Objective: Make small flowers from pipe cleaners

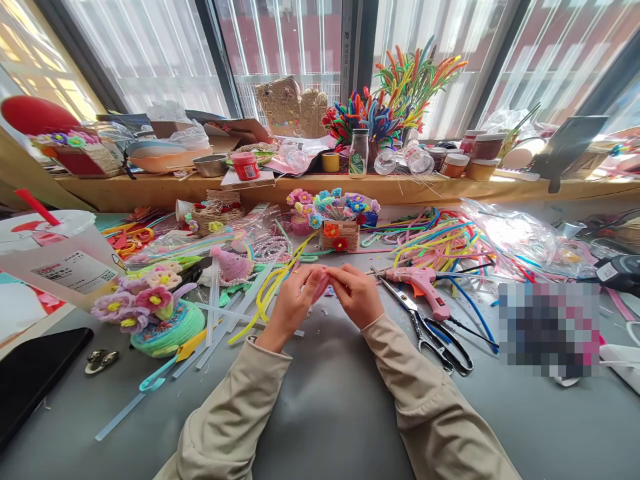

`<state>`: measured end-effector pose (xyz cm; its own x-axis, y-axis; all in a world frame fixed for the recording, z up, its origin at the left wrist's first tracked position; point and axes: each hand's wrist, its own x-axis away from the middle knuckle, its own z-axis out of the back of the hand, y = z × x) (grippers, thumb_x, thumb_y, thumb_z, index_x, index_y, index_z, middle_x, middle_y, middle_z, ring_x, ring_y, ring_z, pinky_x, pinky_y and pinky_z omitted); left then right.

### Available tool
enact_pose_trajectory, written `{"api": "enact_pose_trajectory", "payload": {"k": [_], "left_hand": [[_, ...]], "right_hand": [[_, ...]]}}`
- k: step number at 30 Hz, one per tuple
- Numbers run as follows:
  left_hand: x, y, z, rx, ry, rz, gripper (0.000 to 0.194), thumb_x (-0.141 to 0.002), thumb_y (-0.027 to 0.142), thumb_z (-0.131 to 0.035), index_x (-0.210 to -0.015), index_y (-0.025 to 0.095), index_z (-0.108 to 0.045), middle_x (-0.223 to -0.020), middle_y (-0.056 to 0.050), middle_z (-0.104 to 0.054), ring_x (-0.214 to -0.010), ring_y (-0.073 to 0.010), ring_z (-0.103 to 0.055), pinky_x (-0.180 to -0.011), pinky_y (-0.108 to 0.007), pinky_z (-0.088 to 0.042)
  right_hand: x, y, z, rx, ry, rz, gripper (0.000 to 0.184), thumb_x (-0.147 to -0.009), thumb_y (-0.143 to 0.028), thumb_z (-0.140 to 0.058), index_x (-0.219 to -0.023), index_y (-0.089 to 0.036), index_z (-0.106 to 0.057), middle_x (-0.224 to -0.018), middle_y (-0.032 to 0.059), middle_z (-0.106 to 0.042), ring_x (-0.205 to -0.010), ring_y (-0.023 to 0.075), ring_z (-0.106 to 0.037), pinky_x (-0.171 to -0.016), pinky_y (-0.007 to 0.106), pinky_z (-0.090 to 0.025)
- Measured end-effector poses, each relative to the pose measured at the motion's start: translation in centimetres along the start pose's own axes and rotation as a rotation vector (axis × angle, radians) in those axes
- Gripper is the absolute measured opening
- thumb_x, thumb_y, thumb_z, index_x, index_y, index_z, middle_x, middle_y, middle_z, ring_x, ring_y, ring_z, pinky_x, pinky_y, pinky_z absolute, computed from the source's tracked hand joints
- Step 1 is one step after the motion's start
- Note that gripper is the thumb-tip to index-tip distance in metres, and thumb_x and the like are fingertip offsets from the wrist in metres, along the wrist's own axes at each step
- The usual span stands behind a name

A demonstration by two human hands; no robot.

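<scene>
Over the middle of the grey table my left hand (302,293) and my right hand (355,292) meet at the fingertips. Both are closed in a pinch on a soft pink pipe cleaner (320,291), mostly covered by my fingers; its shape is hard to make out. Yellow pipe cleaners (267,290) lie just left of my left hand, beside several clear glue sticks (240,313). To the right of my right hand rest a pink glue gun (417,283) and black-handled scissors (425,327).
A green bowl of pipe-cleaner flowers (167,327), a drink cup (60,257) and a phone (43,373) stand at left. Behind are a flower basket (343,233) and a heap of coloured pipe cleaners (440,247). Jars (359,155) line the window ledge.
</scene>
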<state>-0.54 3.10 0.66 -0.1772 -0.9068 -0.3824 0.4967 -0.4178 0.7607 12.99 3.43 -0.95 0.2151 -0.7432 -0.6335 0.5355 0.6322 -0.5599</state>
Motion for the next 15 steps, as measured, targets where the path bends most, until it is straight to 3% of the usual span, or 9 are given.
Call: {"api": "enact_pose_trajectory", "payload": {"k": [3, 5, 9, 15], "left_hand": [[0.05, -0.12, -0.55, 0.056, -0.164, 0.04, 0.033, -0.081, 0.037, -0.028, -0.077, 0.015, -0.051, -0.068, -0.002, -0.055, -0.065, -0.0129, -0.051, -0.064, -0.024, -0.038], [0.08, -0.34, -0.85, 0.052, -0.193, 0.066, 0.033, -0.081, 0.037, -0.026, -0.067, 0.015, -0.046, -0.055, 0.001, -0.047, -0.054, -0.011, -0.046, -0.057, -0.024, -0.037], [0.05, -0.71, -1.06, 0.032, -0.17, 0.077, 0.033, -0.081, 0.039, -0.023, -0.063, 0.017, -0.04, -0.052, 0.004, -0.037, -0.048, -0.01, -0.039, -0.049, -0.023, -0.035], [-0.03, -0.59, -0.71, -0.174, -0.075, 0.044, 0.034, -0.081, 0.037, -0.024, -0.059, 0.018, -0.041, -0.053, 0.002, -0.041, -0.05, -0.0115, -0.042, -0.052, -0.024, -0.034]], "right_hand": [[0.14, -0.38, -0.44, -0.047, -0.049, 0.028, 0.022, -0.079, -0.018, -0.039, -0.087, -0.018, -0.059, -0.067, 0.0015, -0.049, -0.059, 0.0105, -0.047, -0.058, 0.019, -0.038], [0.21, -0.46, -0.57, -0.051, -0.047, 0.019, 0.022, -0.079, -0.016, -0.038, -0.085, -0.017, -0.059, -0.067, 0.0013, -0.048, -0.058, 0.0101, -0.046, -0.057, 0.019, -0.038], [0.23, -0.39, -0.63, -0.021, -0.022, 0.008, 0.019, -0.078, -0.015, -0.038, -0.084, -0.015, -0.056, -0.067, 0.002, -0.049, -0.059, 0.011, -0.046, -0.057, 0.02, -0.038], [0.05, -0.28, -0.64, -0.019, 0.042, -0.1, 0.014, -0.076, -0.025, -0.045, -0.082, -0.013, -0.05, -0.063, 0.0007, -0.05, -0.054, 0.0102, -0.046, -0.052, 0.02, -0.038]]}}
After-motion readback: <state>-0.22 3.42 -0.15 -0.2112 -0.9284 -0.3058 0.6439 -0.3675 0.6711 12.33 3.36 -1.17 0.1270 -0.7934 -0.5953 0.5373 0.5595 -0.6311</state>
